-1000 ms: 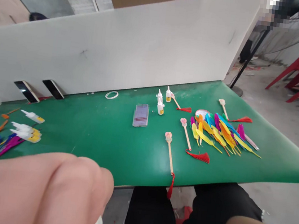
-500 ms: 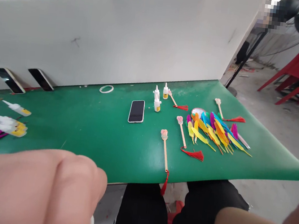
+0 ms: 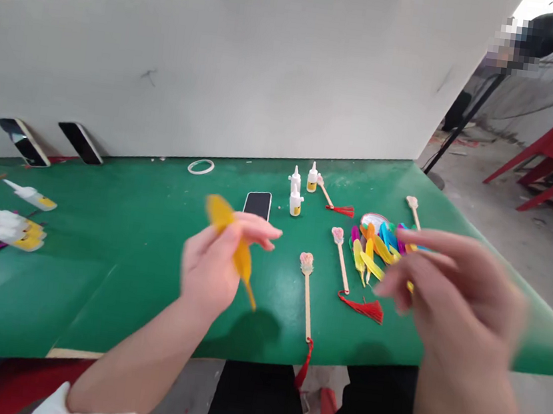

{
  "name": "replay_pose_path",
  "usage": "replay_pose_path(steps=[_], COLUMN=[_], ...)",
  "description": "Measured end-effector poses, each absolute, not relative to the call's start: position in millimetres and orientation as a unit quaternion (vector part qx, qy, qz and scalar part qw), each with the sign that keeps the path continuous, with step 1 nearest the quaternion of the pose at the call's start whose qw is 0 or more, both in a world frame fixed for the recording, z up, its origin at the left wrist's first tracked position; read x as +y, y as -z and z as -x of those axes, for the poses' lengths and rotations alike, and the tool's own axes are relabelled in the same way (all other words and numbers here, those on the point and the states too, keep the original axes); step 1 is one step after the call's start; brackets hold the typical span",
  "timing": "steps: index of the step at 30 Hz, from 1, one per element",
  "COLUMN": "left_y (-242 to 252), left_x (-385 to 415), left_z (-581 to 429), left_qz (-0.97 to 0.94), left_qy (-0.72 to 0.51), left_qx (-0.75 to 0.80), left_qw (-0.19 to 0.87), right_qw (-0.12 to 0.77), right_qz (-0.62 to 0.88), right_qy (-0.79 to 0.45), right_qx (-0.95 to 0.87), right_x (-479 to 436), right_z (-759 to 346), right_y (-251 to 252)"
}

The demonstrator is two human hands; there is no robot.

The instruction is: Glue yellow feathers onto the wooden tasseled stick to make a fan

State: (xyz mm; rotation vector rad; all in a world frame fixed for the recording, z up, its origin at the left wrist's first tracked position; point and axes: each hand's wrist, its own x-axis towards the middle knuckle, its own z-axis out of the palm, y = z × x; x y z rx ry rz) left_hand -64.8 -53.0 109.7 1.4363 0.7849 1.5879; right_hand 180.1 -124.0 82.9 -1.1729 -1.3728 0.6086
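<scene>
A yellow feather (image 3: pixel 243 261) is pinched between the thumb and fingers of my left hand (image 3: pixel 214 260), above the green table near a phone (image 3: pixel 257 203). My right hand (image 3: pixel 466 304), blurred, hovers in front of a pile of coloured feathers (image 3: pixel 375 246). Its index finger is stretched out, apart from the thumb, and I see nothing held there. Between the hands lie a wooden stick with a pink head and red tassel (image 3: pixel 307 298) and a second tasselled stick (image 3: pixel 342 262). My right hand partly covers the feathers and another stick (image 3: pixel 412 207).
Small white dropper bottles (image 3: pixel 295 204) stand behind the phone, with a tasselled stick (image 3: pixel 326 191) beside them. A white ring (image 3: pixel 201 167) lies near the white board (image 3: pixel 251 83). More bottles (image 3: pixel 12 228) lie at the left. Two phones (image 3: pixel 80 142) lean on the board.
My left hand has moved from the lower left to over the table's middle, now showing a yellow feather. My right hand has risen from the lower right to near the feather pile.
</scene>
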Motion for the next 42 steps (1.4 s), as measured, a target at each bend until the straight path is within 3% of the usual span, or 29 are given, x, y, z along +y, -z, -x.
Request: replay_pose_path(steps=[3,7,11,15,21,25,28,31,34,42], left_y=[-70.3,-29.7,-25.0,-28.1,-25.6,-24.9,-28.9,-35.6,-39.5,-18.2], left_x=[-12.7,23.0,31.4,28.6,26.7,16.9,-2.6,-21.8,-29.4,-17.5], left_z=[72.1,93.1,98.4,97.2,104.6,98.0,87.1,74.9,63.4,41.2], left_qz=[-0.522,-0.568,-0.672,-0.691,-0.620,-0.593,-0.705,-0.865,-0.900,-0.921], left_qy=[-0.576,-0.492,-0.452,-0.456,-0.503,-0.511,-0.487,-0.438,-0.415,-0.379], left_qx=[0.461,0.552,0.554,0.534,0.579,0.566,0.442,0.213,0.129,0.069], left_qw=[0.428,0.361,0.194,0.172,0.166,0.260,0.267,0.121,-0.016,-0.063], right_qw=[0.517,0.417,0.379,0.321,0.303,0.327,0.378,0.424,0.464,0.614], right_qz=[0.525,0.579,0.636,0.681,0.677,0.652,0.606,0.565,0.540,0.462], right_qy=[-0.324,-0.320,-0.270,-0.239,-0.222,-0.242,-0.287,-0.326,-0.369,-0.456], right_qx=[-0.593,-0.623,-0.615,-0.614,-0.633,-0.640,-0.638,-0.628,-0.597,-0.449], right_x=[-79.9,-11.9,45.6,80.9,98.4,83.9,52.4,11.7,-19.8,-21.1], right_z=[-164.7,-150.9,-139.0,-124.9,-105.1,-102.6,-114.7,-132.1,-142.7,-156.7], right_y=[-111.8,-87.0,-42.2,-21.7,-14.5,-21.5,-39.2,-63.6,-83.6,-75.1])
